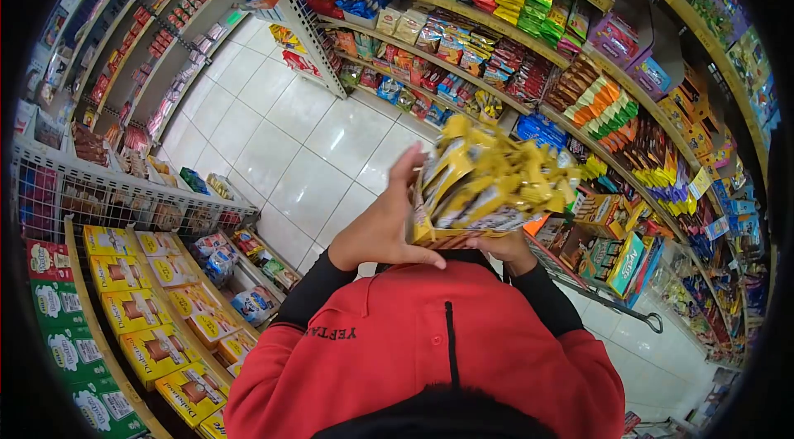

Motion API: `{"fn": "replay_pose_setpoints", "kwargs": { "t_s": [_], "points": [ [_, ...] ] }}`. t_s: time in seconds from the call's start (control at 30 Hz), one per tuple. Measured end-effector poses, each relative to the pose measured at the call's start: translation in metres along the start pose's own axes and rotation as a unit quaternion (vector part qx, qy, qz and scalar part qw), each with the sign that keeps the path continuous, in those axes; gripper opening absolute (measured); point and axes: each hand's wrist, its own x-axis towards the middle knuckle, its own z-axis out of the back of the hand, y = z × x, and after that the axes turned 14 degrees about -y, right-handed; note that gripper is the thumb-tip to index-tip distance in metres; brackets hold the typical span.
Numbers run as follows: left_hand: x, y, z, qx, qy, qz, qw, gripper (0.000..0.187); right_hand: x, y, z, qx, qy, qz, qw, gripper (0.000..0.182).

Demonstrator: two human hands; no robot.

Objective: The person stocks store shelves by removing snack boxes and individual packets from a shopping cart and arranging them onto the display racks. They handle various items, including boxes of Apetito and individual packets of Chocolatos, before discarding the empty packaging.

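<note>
I hold an open cardboard display box (pixel 447 235) in front of my chest, filled with yellow snack packets (pixel 488 178). The packets stand crowded and stick out above the rim, blurred by motion. My left hand (pixel 382 220) grips the box's left side, fingers along the far part and thumb at the near edge. At the near right corner, my right hand (pixel 506 247) supports the box from below. Most of its fingers are hidden under the box.
Curved shelves (pixel 496 25) of packaged snacks rise ahead and to the right. Yellow boxes (pixel 149 319) and green boxes (pixel 83 348) fill a shelf at lower left. A white wire rack (pixel 149 203) stands left. A metal hook (pixel 653 321) juts out at right. White floor tiles (pixel 289 149) show ahead.
</note>
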Motion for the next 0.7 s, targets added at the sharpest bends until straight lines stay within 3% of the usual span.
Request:
{"fn": "replay_pose_setpoints", "kwargs": {
  "t_s": [0.07, 0.13, 0.2, 0.23, 0.27, 0.33, 0.37, 0.4, 0.43, 0.47, 0.53, 0.57, 0.6, 0.63, 0.67, 0.7],
  "points": [
    [0.002, 0.007, -0.005, -0.188, -0.087, 0.02, 0.978, 0.145, -0.008, 0.002, 0.005, 0.101, -0.03, -0.01, 0.994, 0.066],
    [0.002, 0.021, -0.021, -0.302, -0.158, 0.048, 0.939, 0.149, -0.013, -0.003, 0.012, 0.106, -0.059, 0.012, 0.992, 0.059],
    [-0.002, 0.05, -0.047, -0.296, -0.108, 0.072, 0.946, 0.152, -0.014, 0.007, 0.001, 0.126, -0.094, -0.024, 0.987, 0.058],
    [-0.004, 0.059, -0.068, -0.321, -0.141, 0.067, 0.934, 0.143, -0.015, 0.018, -0.007, 0.134, -0.089, -0.067, 0.985, 0.057],
    [-0.026, 0.105, -0.087, -0.253, -0.137, 0.027, 0.957, 0.127, -0.013, 0.024, -0.012, 0.137, -0.097, -0.065, 0.984, 0.057],
    [-0.02, 0.061, -0.1, -0.472, -0.157, 0.288, 0.818, 0.103, -0.009, 0.034, -0.017, -0.111, -0.037, 0.019, 0.993, 0.059],
    [-0.019, 0.069, -0.105, -0.524, -0.199, 0.305, 0.77, 0.097, -0.011, 0.038, -0.018, -0.113, -0.05, 0.02, 0.992, 0.059],
    [-0.019, 0.089, -0.107, -0.572, -0.238, 0.32, 0.716, 0.091, -0.013, 0.043, -0.017, -0.283, -0.061, 0.157, 0.944, 0.061],
    [-0.026, 0.133, -0.109, -0.812, -0.086, 0.193, 0.544, 0.091, -0.018, 0.049, -0.01, -0.443, -0.07, 0.28, 0.849, 0.064],
    [-0.002, 0.082, -0.107, -0.679, -0.09, 0.202, 0.7, 0.085, -0.022, 0.06, 0.002, -0.447, -0.084, 0.274, 0.847, 0.064],
    [-0.01, 0.095, -0.115, -0.659, -0.146, 0.292, 0.678, 0.08, -0.027, 0.085, 0.037, -0.383, -0.088, 0.277, 0.877, 0.069],
    [0.0, 0.085, -0.117, -0.68, -0.103, 0.291, 0.665, 0.072, -0.034, 0.087, 0.064, -0.407, -0.1, 0.266, 0.868, 0.068],
    [0.013, 0.076, -0.119, -0.7, -0.061, 0.288, 0.651, 0.068, -0.044, 0.084, 0.094, -0.397, -0.174, 0.254, 0.865, 0.066],
    [0.03, 0.09, -0.121, -0.747, 0.116, 0.248, 0.606, 0.062, -0.053, 0.079, 0.133, -0.447, -0.272, 0.216, 0.825, 0.06],
    [0.032, 0.103, -0.126, -0.733, 0.14, 0.238, 0.622, 0.057, -0.055, 0.104, 0.158, -0.434, -0.327, 0.236, 0.806, 0.051],
    [0.034, 0.102, -0.135, -0.735, 0.146, 0.234, 0.62, 0.056, -0.06, 0.105, 0.194, -0.474, -0.403, 0.244, 0.744, 0.044]
  ]
}}
